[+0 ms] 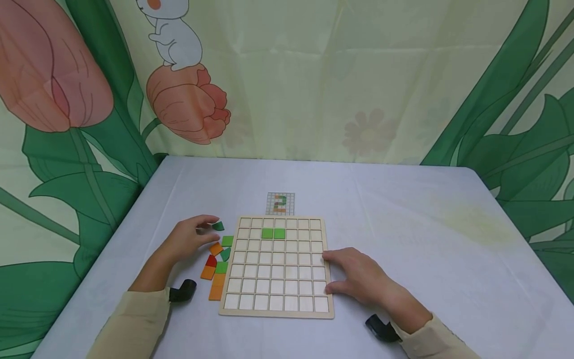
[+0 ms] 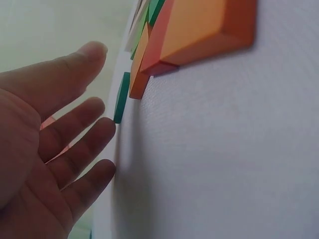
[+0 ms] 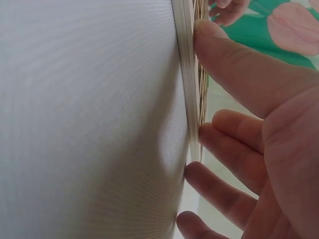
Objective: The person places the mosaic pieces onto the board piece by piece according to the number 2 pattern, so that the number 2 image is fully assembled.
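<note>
A wooden grid board (image 1: 275,315) lies flat on the table, two light green square tiles (image 1: 273,233) side by side in its second row. Loose tiles in orange, red and green lie along its left edge. My left hand (image 1: 190,240) is beside them with thumb and fingers spread, holding nothing. Close to its fingertips is a dark green tile (image 2: 121,98), also seen in the head view. My right hand (image 1: 358,274) rests at the board's right edge, its thumb and fingertips touching the rim (image 3: 189,74) with the fingers extended.
A small pattern card (image 1: 280,204) with a coloured figure on a grid lies just behind the board. White cloth covers the table (image 1: 403,209). Behind it hangs a curtain (image 1: 287,89) printed with tulips and a rabbit. A black camera mount (image 1: 183,291) sits on the left wrist.
</note>
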Action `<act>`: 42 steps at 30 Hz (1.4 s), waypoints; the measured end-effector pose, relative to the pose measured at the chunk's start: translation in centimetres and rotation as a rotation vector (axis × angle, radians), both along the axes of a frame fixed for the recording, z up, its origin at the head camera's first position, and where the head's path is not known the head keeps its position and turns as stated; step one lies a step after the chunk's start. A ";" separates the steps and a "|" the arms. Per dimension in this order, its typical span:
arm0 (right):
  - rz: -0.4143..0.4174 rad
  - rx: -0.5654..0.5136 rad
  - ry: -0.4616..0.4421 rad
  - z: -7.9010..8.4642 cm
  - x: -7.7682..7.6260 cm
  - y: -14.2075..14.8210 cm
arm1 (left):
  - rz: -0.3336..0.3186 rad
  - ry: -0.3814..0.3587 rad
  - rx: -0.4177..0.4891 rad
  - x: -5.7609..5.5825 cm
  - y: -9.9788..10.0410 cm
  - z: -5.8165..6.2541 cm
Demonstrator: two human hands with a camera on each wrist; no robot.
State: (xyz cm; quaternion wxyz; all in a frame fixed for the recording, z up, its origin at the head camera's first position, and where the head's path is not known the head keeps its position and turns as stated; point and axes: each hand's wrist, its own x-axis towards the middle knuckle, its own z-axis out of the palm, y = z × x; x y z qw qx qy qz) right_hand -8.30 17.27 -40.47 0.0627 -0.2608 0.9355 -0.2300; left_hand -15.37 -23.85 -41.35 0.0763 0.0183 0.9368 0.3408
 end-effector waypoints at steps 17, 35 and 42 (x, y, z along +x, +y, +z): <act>0.000 -0.003 -0.003 0.1 0.0 0.0 | -0.032 0.003 -0.001 -1.4 0.7 -0.2; -0.010 -0.009 -0.010 0.1 0.1 0.0 | -0.053 0.020 -0.049 -1.8 1.1 -0.3; -0.011 -0.015 -0.015 0.0 0.1 0.0 | -0.051 0.022 -0.063 -1.9 1.2 -0.2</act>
